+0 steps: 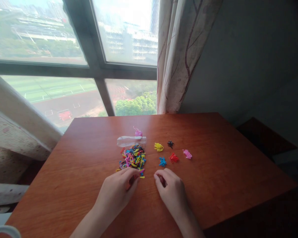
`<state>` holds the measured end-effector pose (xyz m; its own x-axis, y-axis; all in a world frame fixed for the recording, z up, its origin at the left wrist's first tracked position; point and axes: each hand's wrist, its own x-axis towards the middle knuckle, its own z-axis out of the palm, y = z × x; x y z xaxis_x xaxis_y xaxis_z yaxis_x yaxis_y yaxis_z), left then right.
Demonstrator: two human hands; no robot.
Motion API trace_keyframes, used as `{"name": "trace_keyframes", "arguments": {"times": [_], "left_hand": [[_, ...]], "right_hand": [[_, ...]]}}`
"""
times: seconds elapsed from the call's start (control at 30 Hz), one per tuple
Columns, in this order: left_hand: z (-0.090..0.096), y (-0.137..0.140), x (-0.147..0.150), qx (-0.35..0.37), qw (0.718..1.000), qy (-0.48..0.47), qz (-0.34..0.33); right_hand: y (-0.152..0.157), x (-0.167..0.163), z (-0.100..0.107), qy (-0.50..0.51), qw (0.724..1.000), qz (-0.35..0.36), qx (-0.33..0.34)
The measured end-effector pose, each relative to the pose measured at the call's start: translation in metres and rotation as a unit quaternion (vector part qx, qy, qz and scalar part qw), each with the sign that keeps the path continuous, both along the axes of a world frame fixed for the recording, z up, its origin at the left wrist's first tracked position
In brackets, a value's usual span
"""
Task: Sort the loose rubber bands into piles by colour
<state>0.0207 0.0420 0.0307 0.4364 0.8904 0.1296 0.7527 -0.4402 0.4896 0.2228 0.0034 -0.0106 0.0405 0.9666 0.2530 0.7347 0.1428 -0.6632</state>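
Observation:
A mixed pile of small loop-shaped plastic pieces [133, 156] in several colours lies on the wooden table. At its near edge is my left hand [118, 186], thumb and index finger pinched, with a small pink piece [142, 171] at the fingertips. Just beyond those fingers lies a yellow piece [142, 177]. My right hand [172, 186] is curled closed, thumb against index finger, near the blue cluster [162, 161]; anything inside it is hidden. Single-colour clusters lie beyond it: yellow [158, 147], black [170, 144], red [173, 158] and pink [187, 154].
Behind the pile, a clear plastic bottle-like container [130, 141] lies on its side, beside a purple-pink object with a loop [138, 132]. The table [221, 168] stands against a window, with a curtain [175, 59] at the right and another at the left.

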Motion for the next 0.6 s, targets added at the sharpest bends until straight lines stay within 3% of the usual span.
{"name": "trace_keyframes", "arguments": {"times": [0.13,0.27,0.43,0.6], "left_hand": [[0.016,0.02,0.016,0.013,1.0,-0.003,-0.014],[0.028,0.049,0.047,0.036,0.996,0.067,-0.042],[0.024,0.083,0.082,0.041,0.992,0.105,-0.053],[0.016,0.099,0.094,0.038,0.988,0.134,-0.066]], "right_hand": [[0.001,-0.001,0.0,-0.016,1.0,0.01,0.007],[0.0,0.0,-0.001,-0.019,1.0,0.018,0.012],[-0.001,0.001,-0.003,-0.008,1.0,0.026,0.009],[0.0,0.001,-0.002,-0.01,0.999,0.029,0.014]]}}
